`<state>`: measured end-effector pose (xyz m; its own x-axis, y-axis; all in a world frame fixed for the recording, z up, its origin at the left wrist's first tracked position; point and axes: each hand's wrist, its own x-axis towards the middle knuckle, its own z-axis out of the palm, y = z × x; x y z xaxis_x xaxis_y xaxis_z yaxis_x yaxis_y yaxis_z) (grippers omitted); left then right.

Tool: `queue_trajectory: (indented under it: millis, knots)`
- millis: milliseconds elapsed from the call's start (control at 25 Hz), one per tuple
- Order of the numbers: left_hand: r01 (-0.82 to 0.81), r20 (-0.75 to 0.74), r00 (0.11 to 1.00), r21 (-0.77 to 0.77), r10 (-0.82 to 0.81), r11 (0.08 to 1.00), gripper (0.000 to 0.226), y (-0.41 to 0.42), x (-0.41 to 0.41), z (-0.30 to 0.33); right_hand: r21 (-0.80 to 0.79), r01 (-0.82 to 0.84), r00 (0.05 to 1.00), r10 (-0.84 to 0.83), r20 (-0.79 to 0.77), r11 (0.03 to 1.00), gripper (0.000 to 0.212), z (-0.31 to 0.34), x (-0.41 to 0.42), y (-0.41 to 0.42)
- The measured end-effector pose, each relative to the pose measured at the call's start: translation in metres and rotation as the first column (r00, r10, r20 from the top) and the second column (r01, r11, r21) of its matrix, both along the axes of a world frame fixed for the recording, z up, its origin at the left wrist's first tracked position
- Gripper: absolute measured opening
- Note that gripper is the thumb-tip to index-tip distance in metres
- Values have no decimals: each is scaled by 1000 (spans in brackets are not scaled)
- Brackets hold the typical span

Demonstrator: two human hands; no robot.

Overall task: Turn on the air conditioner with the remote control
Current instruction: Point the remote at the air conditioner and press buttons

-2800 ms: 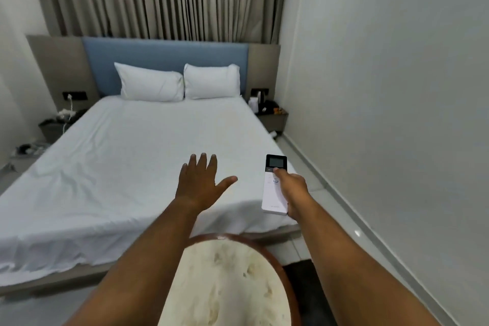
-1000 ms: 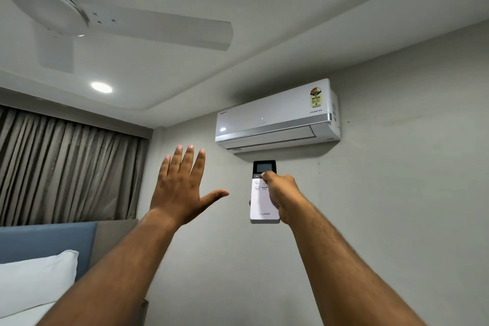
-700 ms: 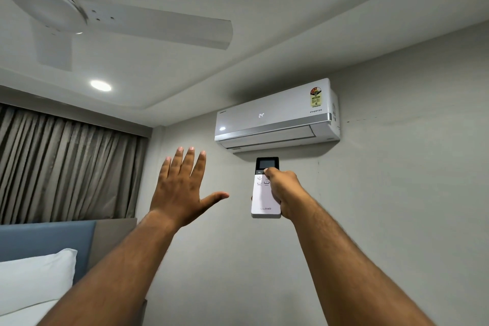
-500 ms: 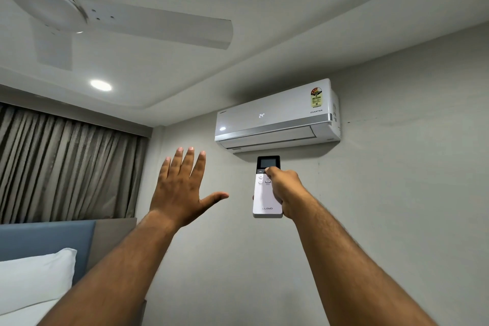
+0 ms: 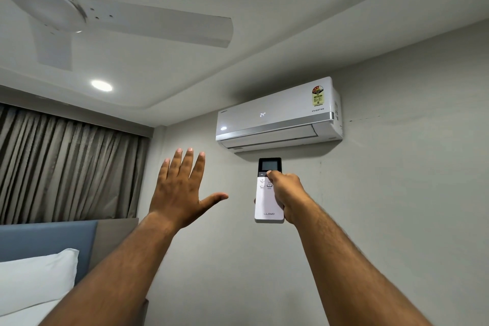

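Observation:
A white air conditioner hangs high on the grey wall, its front panel lit with "24". Just below it I hold a white remote control with a dark screen at its top, pointed up at the unit. My right hand is shut on the remote, thumb resting on the buttons under the screen. My left hand is raised to the left of the remote, palm away from me, fingers spread, holding nothing.
A white ceiling fan hangs at the upper left, beside a round ceiling light. Grey curtains cover the left wall. A blue headboard and a white pillow sit at the lower left.
My view swung up from the bed to the air conditioner. The unit's panel, blank a second ago, now shows "24". The remote rose slightly; my left hand stayed raised and open.

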<state>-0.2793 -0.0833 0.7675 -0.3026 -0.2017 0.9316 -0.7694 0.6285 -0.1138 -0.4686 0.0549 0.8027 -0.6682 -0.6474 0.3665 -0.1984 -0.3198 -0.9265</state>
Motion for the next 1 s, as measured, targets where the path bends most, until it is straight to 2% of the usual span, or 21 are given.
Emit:
queue_trajectory:
  millis: [1000]
  knots:
    - [-2, 0, 1000, 7, 2, 1000, 115, 1, -3, 2, -22, -15, 1000, 15, -7, 1000, 18, -1, 1, 1]
